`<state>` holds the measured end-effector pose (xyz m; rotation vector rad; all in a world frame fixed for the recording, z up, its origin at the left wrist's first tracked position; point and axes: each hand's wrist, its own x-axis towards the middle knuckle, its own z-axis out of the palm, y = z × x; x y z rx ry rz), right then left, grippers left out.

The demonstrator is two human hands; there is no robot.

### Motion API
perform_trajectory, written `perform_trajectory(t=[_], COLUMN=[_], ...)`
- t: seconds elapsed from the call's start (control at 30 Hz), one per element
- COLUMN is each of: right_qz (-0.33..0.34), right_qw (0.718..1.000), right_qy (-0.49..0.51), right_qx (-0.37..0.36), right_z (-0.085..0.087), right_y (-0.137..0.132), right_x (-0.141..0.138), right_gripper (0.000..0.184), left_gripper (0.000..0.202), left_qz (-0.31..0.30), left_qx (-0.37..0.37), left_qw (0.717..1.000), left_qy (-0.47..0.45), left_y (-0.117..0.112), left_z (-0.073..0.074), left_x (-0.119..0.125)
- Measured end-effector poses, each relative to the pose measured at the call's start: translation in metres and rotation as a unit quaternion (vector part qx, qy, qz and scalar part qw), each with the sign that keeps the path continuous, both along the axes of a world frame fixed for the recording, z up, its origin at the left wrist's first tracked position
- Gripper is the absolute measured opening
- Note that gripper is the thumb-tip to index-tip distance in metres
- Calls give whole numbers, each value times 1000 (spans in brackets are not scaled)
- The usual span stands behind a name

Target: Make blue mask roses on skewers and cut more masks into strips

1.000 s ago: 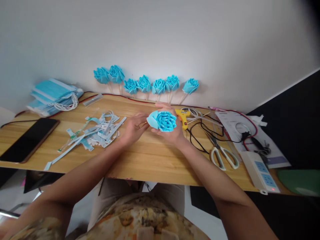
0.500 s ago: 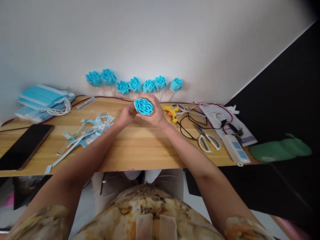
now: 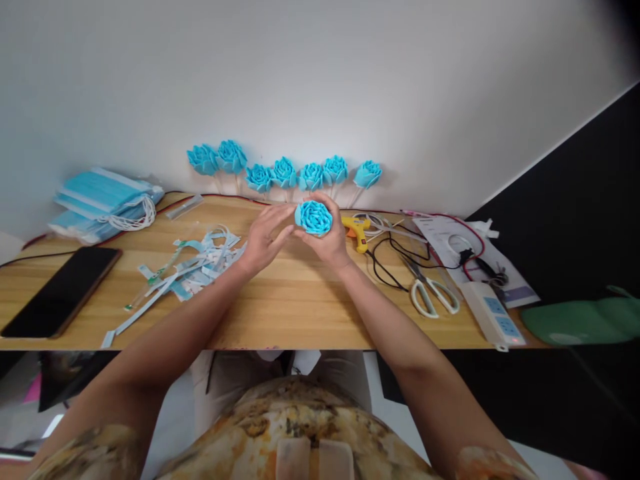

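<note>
A wooden table stands against a pale wall, where seven blue flowers on sticks lean in a row. At the left, masks lie stacked on and beside a clear bag; its contents look like further masks, though the count cannot be told. A green bottle lies at the far right; its contents are hidden.

The right hand is closed around the flower, above the table's middle, bloom facing up, fingers behind it and thumb in front. The left hand is spread, thumb apart from the fingers, tips at the bloom's left edge; contact cannot be confirmed. Scraps lie left of the hands, a glue gun and scissors to the right.
</note>
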<state>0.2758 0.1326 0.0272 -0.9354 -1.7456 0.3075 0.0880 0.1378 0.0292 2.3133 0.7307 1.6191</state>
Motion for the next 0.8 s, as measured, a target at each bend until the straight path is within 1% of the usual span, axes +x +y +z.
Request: perform_trajectory(t=[0.07, 0.13, 0.17, 0.27, 0.37, 0.5, 0.53, 0.6, 0.7, 0.77, 0.8], right_qz=[21, 45, 55, 69, 50, 3, 0, 4, 26, 49, 60], right_qw=[1000, 998, 998, 997, 998, 1000, 1000, 995, 975, 964, 961], right_qy=[18, 32, 33, 24, 20, 10, 29, 102, 220, 260, 268], right_qx=[-6, 0, 5, 24, 31, 0, -5, -11, -23, -30, -35], right_z=[3, 6, 7, 8, 7, 7, 8, 13, 23, 28, 30], right_y=[-3, -5, -6, -7, -7, -6, -6, -6, -9, -13, -15], right_x=[-1, -1, -1, -1, -1, 1, 1, 3, 3, 1, -1], right_gripper=[95, 95, 91, 71, 55, 49, 50, 54, 60, 65, 67], left_gripper=[36, 36, 35, 32, 29, 25, 27, 30, 38, 43, 42], left_qz=[0, 3, 3, -4, -8, -17, -13, -1, 1, -8, -12], left_qx=[2, 2, 4, 9, 7, 0, -10, -41, -85, -88, -84], left_qw=[1000, 1000, 1000, 1000, 1000, 1000, 1000, 999, 996, 996, 996], left_qy=[-5, -7, -7, -3, -1, -13, -15, -10, 10, 15, 13], left_y=[0, 1, 1, 1, 0, 2, 2, 4, 4, 3, 2], left_z=[-3, -5, -5, -5, -5, -9, -11, -15, -20, -23, -24], left_x=[2, 3, 3, 3, 3, 4, 4, 4, 7, 9, 10])
